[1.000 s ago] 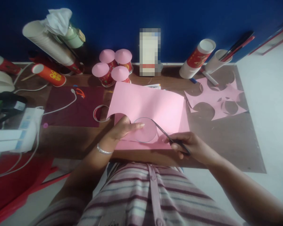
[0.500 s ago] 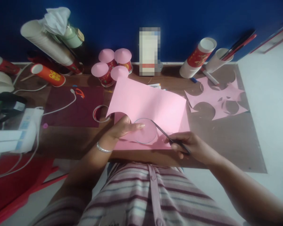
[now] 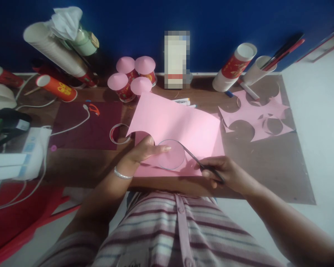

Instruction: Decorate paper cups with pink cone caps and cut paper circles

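Observation:
My left hand (image 3: 149, 149) grips a sheet of pink paper (image 3: 175, 115), its thumb lying on a drawn circle (image 3: 174, 157) near the sheet's lower edge. A rounded bite is cut from the sheet's left side beside that hand. Closed around the handles of dark scissors (image 3: 193, 157) is my right hand (image 3: 218, 170). The scissor blades meet the paper at the upper right of the circle's outline; whether they are apart I cannot tell. More pink paper (image 3: 144, 171) lies underneath on the table.
Several red cups with pink paper cones (image 3: 118, 81) stand at the back. Cut pink scraps (image 3: 242, 111) lie to the right, near a paper cup with pens (image 3: 260, 70). A white cable (image 3: 69, 129) and a paper ring (image 3: 111, 135) lie to the left.
Almost nothing differs. Both hands, the pink sheet and the scissors keep practically the same place, with only a slight shift of the view.

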The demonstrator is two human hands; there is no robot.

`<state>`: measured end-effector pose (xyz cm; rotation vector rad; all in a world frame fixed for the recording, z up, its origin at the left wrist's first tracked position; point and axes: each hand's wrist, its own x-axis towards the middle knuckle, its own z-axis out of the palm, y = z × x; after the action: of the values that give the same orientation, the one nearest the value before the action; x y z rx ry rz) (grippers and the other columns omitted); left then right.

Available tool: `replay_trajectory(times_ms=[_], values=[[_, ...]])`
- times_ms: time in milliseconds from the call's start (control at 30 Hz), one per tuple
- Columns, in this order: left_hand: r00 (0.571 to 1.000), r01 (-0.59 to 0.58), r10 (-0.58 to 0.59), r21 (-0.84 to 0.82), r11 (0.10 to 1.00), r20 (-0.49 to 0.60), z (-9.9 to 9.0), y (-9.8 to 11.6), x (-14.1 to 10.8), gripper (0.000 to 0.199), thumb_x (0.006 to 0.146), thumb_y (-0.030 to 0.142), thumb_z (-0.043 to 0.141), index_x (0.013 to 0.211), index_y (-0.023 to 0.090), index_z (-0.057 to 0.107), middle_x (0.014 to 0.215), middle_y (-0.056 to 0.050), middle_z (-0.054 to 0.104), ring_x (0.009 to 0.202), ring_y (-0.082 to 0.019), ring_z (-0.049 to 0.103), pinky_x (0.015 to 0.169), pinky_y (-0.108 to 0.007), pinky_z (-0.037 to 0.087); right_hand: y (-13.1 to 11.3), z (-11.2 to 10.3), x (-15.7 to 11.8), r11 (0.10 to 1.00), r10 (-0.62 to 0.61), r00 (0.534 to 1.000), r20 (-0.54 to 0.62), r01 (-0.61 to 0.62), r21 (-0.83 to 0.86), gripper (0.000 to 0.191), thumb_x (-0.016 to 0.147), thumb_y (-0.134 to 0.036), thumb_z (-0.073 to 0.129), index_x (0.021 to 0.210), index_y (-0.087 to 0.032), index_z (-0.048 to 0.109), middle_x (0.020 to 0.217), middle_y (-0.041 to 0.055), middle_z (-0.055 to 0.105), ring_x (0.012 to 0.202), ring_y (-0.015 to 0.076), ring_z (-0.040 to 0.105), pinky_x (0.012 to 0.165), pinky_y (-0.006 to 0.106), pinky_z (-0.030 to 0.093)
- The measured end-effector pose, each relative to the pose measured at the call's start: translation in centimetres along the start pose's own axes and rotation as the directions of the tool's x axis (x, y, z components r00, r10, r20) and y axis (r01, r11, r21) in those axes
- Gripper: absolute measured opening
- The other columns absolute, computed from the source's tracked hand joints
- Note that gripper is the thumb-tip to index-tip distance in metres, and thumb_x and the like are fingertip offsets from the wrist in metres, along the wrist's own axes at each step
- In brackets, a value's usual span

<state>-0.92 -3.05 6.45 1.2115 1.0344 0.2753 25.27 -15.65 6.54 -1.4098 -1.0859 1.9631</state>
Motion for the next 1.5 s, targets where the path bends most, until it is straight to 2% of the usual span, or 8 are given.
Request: replay_trajectory(times_ms=[167,333,500,600,833,1000,1167,1500], values=[[0.999,0.040,-0.039,0.068,0.997,-0.019,-0.4,-1.2,0.3,0.065,0.064,0.036,0.087,0.044,0.021,0.027,0.046,0.009,0.021,0.045,-0.003,0.019,0.040,-0.022,0.010,-0.3,0.1,0.0,0.999,0.033,0.999,0.003,-0.033,0.027,0.041,0.086,-0.050,0.077,0.100,-0.011,0.075,0.055,-0.0048,0.054,0.047,0.0056,0.046,0.045,0.020,0.038],[0.997,0.019,-0.017,-0.015,1.000,0.082,0.0,-0.4,0.2,0.045,0.066,0.039,0.085,0.052,0.016,0.049,0.051,0.006,0.040,0.050,-0.006,0.035,0.044,-0.020,0.026,-0.4,0.3,-0.1,0.998,0.031,1.000,0.003,-0.031,0.047,0.042,0.085,-0.051,0.078,0.098,-0.012,0.075,0.056,-0.0050,0.053,0.048,0.0056,0.046,0.045,0.020,0.036],[0.995,0.064,-0.069,0.076,0.995,0.073,0.1,1.1,-0.1,0.068,0.062,0.036,0.088,0.040,0.021,0.024,0.041,0.010,0.017,0.041,-0.002,0.017,0.039,-0.023,0.011,-0.4,0.2,-0.1,0.999,0.031,1.000,0.004,-0.031,0.028,0.044,0.084,-0.053,0.078,0.100,-0.011,0.076,0.055,-0.0048,0.054,0.047,0.0057,0.046,0.045,0.021,0.037],[0.994,0.066,-0.077,0.138,0.988,0.073,-0.1,0.9,-0.1,0.073,0.064,0.037,0.087,0.040,0.023,0.019,0.042,0.010,0.010,0.040,-0.001,0.011,0.040,-0.026,0.004,-0.3,0.1,-0.2,0.999,0.038,0.999,-0.003,-0.038,0.014,0.046,0.084,-0.053,0.077,0.102,-0.011,0.076,0.056,-0.0040,0.055,0.048,0.0064,0.048,0.046,0.022,0.038],[0.993,0.026,-0.037,0.096,0.995,0.114,-0.2,0.4,0.1,0.071,0.066,0.039,0.085,0.042,0.022,0.021,0.043,0.009,0.013,0.042,-0.003,0.014,0.040,-0.026,0.006,-0.4,0.1,-0.3,0.999,0.034,0.999,-0.018,-0.034,0.003,0.044,0.082,-0.052,0.079,0.098,-0.011,0.078,0.056,-0.0043,0.054,0.048,0.0068,0.050,0.048,0.023,0.043],[0.991,0.063,-0.076,0.114,0.991,0.112,-0.2,1.6,-0.1,0.073,0.062,0.034,0.088,0.039,0.022,0.020,0.041,0.009,0.011,0.040,-0.002,0.012,0.039,-0.027,0.005,-0.4,0.1,-0.2,0.999,0.022,1.000,-0.018,-0.022,0.024,0.045,0.081,-0.053,0.080,0.098,-0.011,0.077,0.057,-0.0047,0.053,0.047,0.0063,0.047,0.046,0.022,0.043],[0.988,0.107,-0.120,0.134,0.985,0.095,-0.6,1.5,0.1,0.070,0.060,0.029,0.090,0.037,0.021,0.024,0.041,0.009,0.013,0.038,-0.002,0.014,0.039,-0.026,0.005,-0.5,-0.2,0.1,0.998,0.055,0.998,-0.001,-0.055,0.023,0.041,0.084,-0.049,0.078,0.103,-0.012,0.078,0.057,-0.0033,0.055,0.050,0.0070,0.050,0.047,0.021,0.044],[0.983,0.004,-0.016,0.066,0.998,0.181,-1.7,-0.2,1.4,0.065,0.065,0.038,0.088,0.041,0.020,0.031,0.044,0.008,0.024,0.044,-0.003,0.018,0.041,-0.025,0.011,-1.7,0.0,0.7,0.998,0.052,0.999,0.008,-0.052,0.047,0.047,0.078,-0.054,0.081,0.100,-0.012,0.079,0.061,-0.0031,0.053,0.052,0.0073,0.048,0.048,0.023,0.049]])
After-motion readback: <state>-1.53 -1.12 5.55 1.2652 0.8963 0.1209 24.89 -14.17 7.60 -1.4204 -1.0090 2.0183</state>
